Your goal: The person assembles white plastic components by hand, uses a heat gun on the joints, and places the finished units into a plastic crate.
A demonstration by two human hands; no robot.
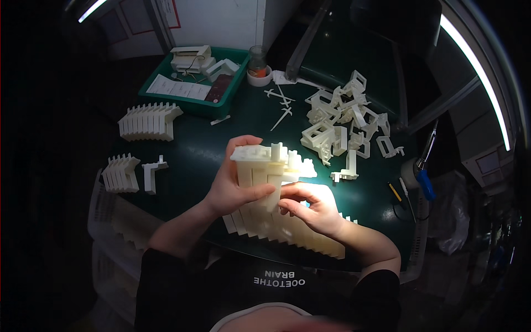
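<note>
My left hand (pixel 225 189) grips a cream-coloured plastic bracket block (pixel 253 172), thumb across its near face and fingers behind it. The block looks like several L-shaped brackets pressed together, with small pegs and notches along its top. At its right lower side is my right hand (pixel 322 209), with fingers curled and thumb bent toward the fingertips close to the block. What those fingertips hold, if anything, is hidden. Beneath both hands, a long row of similar cream brackets (pixel 293 231) lies along the table's near edge, partly covered by my hands.
Left on the green table (pixel 193 155) stand two rows of brackets (pixel 146 123) and a single bracket (pixel 150 177). A green tray (pixel 238 83), a glass jar (pixel 257 58) and a tape roll (pixel 260 77) are behind. Loose plastic frames (pixel 323 135) pile up right, beside a blue-handled screwdriver (pixel 425 182).
</note>
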